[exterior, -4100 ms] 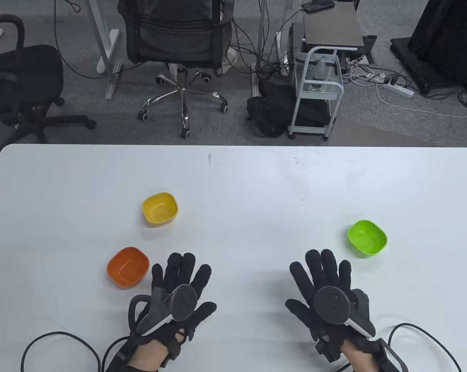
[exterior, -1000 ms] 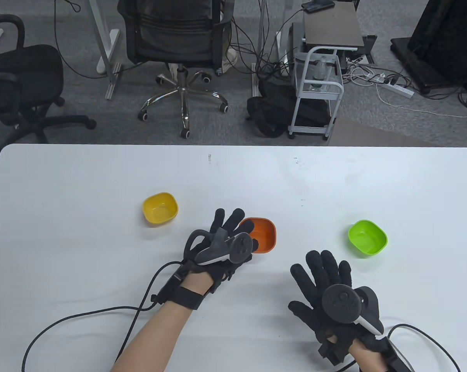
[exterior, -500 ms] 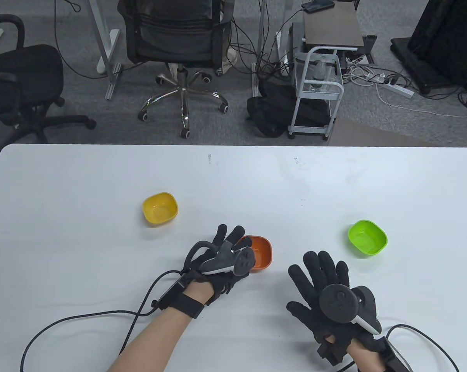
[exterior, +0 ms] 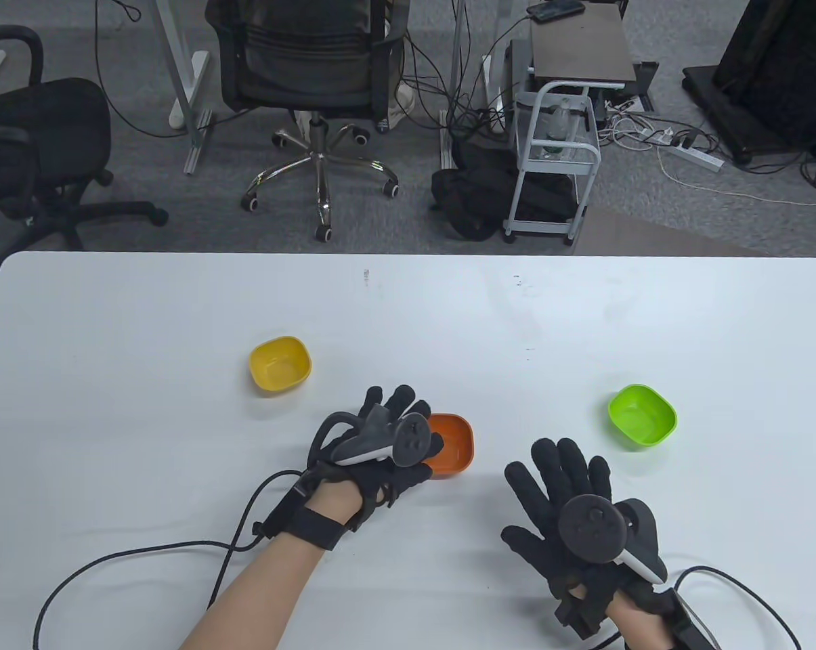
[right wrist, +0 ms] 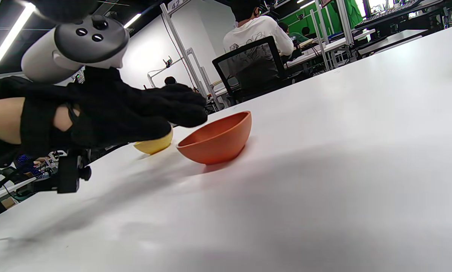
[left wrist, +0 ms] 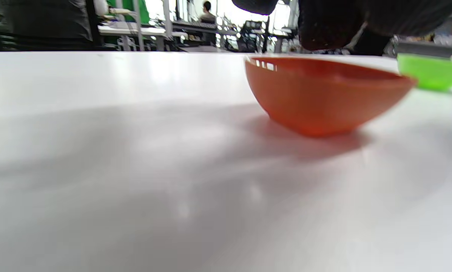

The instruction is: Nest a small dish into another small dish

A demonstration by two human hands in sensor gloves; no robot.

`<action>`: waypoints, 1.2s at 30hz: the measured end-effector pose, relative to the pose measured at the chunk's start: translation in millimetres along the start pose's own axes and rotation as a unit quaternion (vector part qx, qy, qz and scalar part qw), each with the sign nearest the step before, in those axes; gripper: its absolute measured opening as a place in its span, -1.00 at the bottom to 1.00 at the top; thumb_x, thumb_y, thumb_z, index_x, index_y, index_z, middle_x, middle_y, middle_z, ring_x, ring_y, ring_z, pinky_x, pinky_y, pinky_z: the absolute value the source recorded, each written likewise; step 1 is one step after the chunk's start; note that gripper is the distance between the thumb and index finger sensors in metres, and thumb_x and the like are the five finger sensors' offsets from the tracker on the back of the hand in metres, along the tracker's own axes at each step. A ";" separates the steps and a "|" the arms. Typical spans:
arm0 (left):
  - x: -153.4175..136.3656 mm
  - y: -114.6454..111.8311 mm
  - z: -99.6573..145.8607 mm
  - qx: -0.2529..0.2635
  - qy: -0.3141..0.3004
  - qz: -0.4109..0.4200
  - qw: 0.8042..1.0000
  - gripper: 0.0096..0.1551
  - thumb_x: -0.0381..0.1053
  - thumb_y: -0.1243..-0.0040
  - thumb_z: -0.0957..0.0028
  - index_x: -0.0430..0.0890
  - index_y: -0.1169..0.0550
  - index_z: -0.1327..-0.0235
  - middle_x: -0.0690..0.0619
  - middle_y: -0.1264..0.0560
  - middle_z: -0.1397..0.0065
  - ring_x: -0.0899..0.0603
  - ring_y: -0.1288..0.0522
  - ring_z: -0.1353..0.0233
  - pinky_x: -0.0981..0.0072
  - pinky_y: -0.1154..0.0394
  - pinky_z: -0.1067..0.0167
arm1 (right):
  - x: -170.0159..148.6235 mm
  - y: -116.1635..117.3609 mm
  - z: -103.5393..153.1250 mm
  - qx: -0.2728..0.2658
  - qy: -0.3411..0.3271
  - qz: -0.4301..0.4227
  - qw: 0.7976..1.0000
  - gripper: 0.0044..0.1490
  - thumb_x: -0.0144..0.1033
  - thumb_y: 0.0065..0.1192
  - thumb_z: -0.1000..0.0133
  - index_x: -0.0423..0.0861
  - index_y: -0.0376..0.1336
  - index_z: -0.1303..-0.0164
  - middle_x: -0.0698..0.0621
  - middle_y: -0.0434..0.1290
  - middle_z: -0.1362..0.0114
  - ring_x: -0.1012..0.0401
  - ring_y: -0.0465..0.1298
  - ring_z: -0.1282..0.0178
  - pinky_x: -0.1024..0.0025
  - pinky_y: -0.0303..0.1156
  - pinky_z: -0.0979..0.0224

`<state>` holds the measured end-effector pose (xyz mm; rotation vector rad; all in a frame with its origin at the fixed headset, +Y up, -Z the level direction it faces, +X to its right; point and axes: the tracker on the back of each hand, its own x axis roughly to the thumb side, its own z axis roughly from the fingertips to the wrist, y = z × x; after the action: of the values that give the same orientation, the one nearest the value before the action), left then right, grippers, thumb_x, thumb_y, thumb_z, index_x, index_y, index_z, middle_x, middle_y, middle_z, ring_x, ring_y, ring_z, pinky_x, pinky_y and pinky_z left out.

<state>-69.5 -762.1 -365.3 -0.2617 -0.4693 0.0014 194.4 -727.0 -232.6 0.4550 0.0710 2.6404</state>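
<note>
An orange small dish stands upright on the white table, near the middle. My left hand lies at its left rim with the fingers stretched out over the edge; in the right wrist view the left hand grips nothing and the orange dish rests on the table by itself. The left wrist view shows the orange dish close up under my fingertips. A yellow small dish sits to the far left. A green small dish sits at the right. My right hand lies flat and empty with the fingers spread.
The yellow dish shows behind my left hand in the right wrist view, and the green dish beyond the orange one in the left wrist view. Glove cables trail off the table's near edge. Office chairs and a cart stand beyond the far edge.
The left hand carried the orange dish from the near left to the middle and set it down. Over the last half second the hand drew slightly left; the right hand stayed put.
</note>
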 end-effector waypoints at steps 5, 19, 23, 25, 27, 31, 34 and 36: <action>-48.9 34.2 12.2 0.073 0.081 0.026 0.994 -0.30 0.43 -0.07 0.25 0.50 -0.29 -0.27 0.36 0.02 -0.69 0.04 0.34 -0.71 -0.13 0.41 -0.55 | 0.1 -0.3 0.2 0.003 0.002 0.001 1.000 -0.02 0.29 0.13 0.17 0.31 -0.18 -0.39 0.08 -0.47 -0.62 -0.11 -0.49 -0.64 -0.29 -0.61 -0.46; -191.7 3.5 30.4 0.082 0.296 0.073 0.949 -0.18 0.44 -0.05 0.23 0.46 -0.11 -0.35 0.33 0.19 -0.68 0.02 0.40 -0.69 -0.15 0.45 -0.51 | 1.2 -0.8 -0.8 0.007 0.007 -0.002 1.000 -0.02 0.29 0.13 0.17 0.31 -0.18 -0.39 0.08 -0.47 -0.62 -0.11 -0.49 -0.64 -0.29 -0.62 -0.46; -202.2 -25.2 24.7 0.040 0.322 0.079 0.943 -0.20 0.44 -0.05 0.23 0.52 -0.09 -0.33 0.34 0.23 -0.67 0.01 0.42 -0.68 -0.15 0.46 -0.50 | -0.1 -1.2 -0.3 0.007 0.010 -0.002 1.000 -0.02 0.29 0.14 0.17 0.31 -0.17 -0.39 0.08 -0.47 -0.62 -0.11 -0.49 -0.64 -0.29 -0.62 -0.46; -204.2 -30.6 23.6 0.035 0.327 0.084 0.941 -0.21 0.42 -0.06 0.22 0.54 -0.09 -0.32 0.34 0.23 -0.67 0.02 0.42 -0.68 -0.15 0.46 -0.50 | -1.6 -2.6 -0.2 0.006 0.014 -0.007 1.000 -0.02 0.28 0.14 0.17 0.31 -0.17 -0.39 0.08 -0.47 -0.62 -0.10 -0.49 -0.64 -0.29 -0.62 -0.46; -204.6 -31.2 22.6 0.032 0.332 0.079 0.939 -0.24 0.39 -0.04 0.19 0.53 -0.09 -0.32 0.34 0.23 -0.67 0.02 0.42 -0.68 -0.15 0.47 -0.50 | -1.8 -3.4 -0.2 0.004 0.014 -0.009 1.000 -0.02 0.28 0.14 0.17 0.31 -0.17 -0.39 0.08 -0.47 -0.62 -0.10 -0.49 -0.64 -0.29 -0.62 -0.45; -202.9 -31.2 19.3 0.029 0.338 0.073 0.938 -0.29 0.33 0.01 0.13 0.59 -0.07 -0.31 0.37 0.25 -0.67 0.03 0.45 -0.68 -0.15 0.50 -0.50 | -0.7 -3.0 -0.1 0.006 0.012 -0.002 1.000 -0.02 0.29 0.14 0.17 0.31 -0.17 -0.40 0.08 -0.47 -0.62 -0.11 -0.49 -0.64 -0.29 -0.62 -0.45; -201.3 -31.7 17.4 0.024 0.339 0.074 0.938 -0.39 0.31 0.02 0.11 0.56 -0.21 -0.27 0.37 0.23 -0.67 0.03 0.45 -0.68 -0.15 0.51 -0.50 | -0.8 -3.2 0.0 0.006 0.011 -0.001 1.000 -0.02 0.29 0.14 0.17 0.31 -0.17 -0.40 0.08 -0.47 -0.62 -0.11 -0.49 -0.64 -0.29 -0.62 -0.45; -200.5 -32.0 16.4 0.021 0.340 0.074 0.937 -0.43 0.30 0.02 0.10 0.54 -0.26 -0.24 0.37 0.23 -0.67 0.03 0.45 -0.68 -0.15 0.51 -0.50 | -1.3 -3.3 0.0 0.007 0.013 -0.003 1.000 -0.02 0.28 0.14 0.17 0.31 -0.17 -0.40 0.08 -0.47 -0.62 -0.11 -0.49 -0.64 -0.29 -0.62 -0.45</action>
<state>-257.6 -801.2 -432.9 -0.2387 0.2411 0.0654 197.0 -724.6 -233.4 0.4247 0.0985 2.6409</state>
